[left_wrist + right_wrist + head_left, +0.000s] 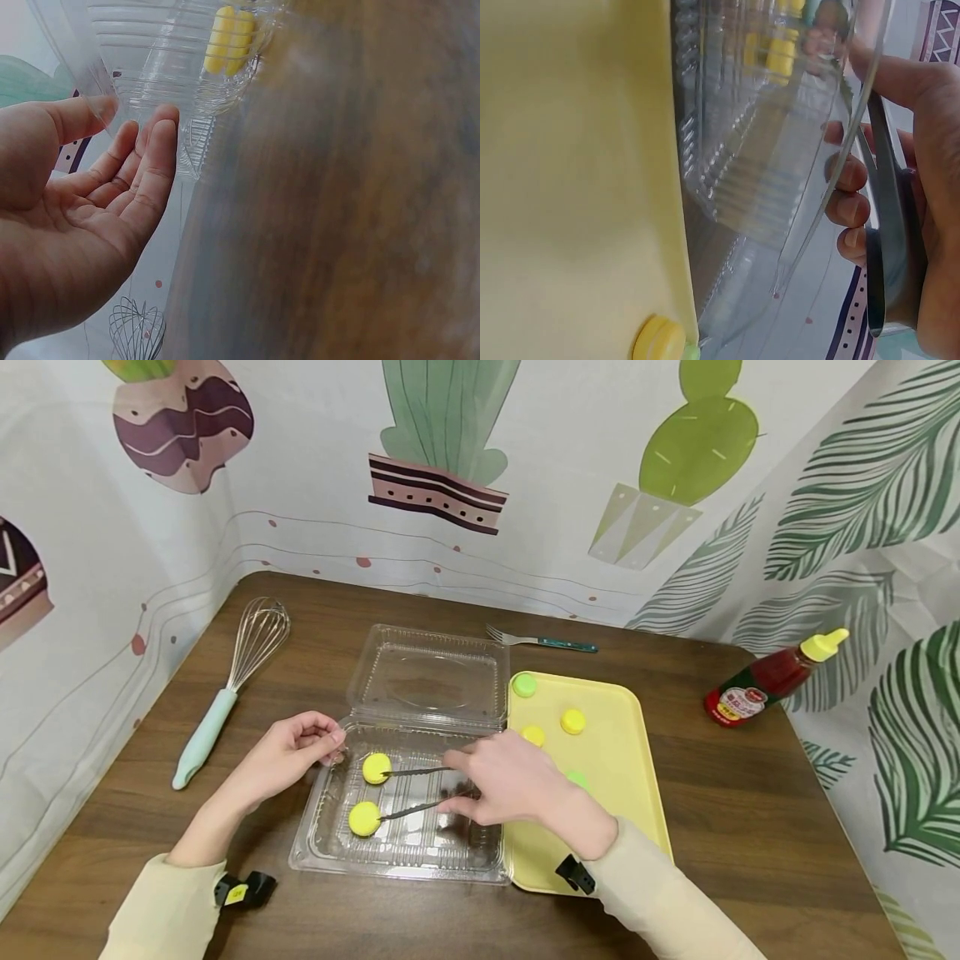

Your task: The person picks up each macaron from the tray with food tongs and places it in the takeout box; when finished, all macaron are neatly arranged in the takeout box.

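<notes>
A clear plastic container (405, 858) lies with its lid (431, 681) folded back. Two yellow macarons, an upper one (377, 768) and a lower one (364, 819), are inside at its left. My right hand (510, 781) holds metal tongs (889, 247) over the container. The tongs' arms are spread, one tip at each macaron; whether they touch cannot be told. My left hand (288, 752) pinches the container's left rim near the hinge, thumb and fingertips at the plastic in the left wrist view.
A yellow tray (615, 760) right of the container bears yellow and green macarons (573, 721). A fork (543, 642) lies behind, a whisk (225, 702) at the left. The red sauce bottle (768, 685) stands at the right. Patterned cloth hangs behind the table.
</notes>
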### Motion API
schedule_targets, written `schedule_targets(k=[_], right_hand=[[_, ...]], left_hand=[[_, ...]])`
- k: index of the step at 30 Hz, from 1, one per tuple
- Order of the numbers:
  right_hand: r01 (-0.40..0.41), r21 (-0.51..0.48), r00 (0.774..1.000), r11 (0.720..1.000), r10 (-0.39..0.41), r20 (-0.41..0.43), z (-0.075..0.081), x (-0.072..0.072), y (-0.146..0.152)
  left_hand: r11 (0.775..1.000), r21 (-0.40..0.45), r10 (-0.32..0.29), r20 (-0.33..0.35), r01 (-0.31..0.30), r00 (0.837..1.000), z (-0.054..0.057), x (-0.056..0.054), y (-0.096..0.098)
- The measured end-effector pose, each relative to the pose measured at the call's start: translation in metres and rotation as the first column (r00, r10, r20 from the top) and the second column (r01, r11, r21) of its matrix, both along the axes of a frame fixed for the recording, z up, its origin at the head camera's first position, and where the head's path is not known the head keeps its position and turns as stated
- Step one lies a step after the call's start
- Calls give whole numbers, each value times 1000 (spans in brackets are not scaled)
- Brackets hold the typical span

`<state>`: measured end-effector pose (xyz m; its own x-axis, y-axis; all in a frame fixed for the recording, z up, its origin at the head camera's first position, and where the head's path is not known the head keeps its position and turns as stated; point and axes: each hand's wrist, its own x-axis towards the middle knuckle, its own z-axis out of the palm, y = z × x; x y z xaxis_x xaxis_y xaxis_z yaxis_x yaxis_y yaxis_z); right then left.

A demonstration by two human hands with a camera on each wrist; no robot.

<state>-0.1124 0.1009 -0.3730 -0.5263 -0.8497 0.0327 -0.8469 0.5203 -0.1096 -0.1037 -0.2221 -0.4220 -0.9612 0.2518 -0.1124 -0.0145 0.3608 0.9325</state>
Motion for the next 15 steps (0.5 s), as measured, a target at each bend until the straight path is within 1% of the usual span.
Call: schedule_targets(k=[8,13,15], right_hand=[[72,7,997,997,-72,-1,3,-1,13],[103,-15,995,995,-103,17,5,-2,21],[110,-23,994,994,-110,0,5,-2,24]], left_hand=[[1000,9,-1,1,1,1000,-1,0,0],[1000,18,-3,-6,3,1000,-2,0,0],[1000,22,-5,-9,5,1000,-3,-1,0]])
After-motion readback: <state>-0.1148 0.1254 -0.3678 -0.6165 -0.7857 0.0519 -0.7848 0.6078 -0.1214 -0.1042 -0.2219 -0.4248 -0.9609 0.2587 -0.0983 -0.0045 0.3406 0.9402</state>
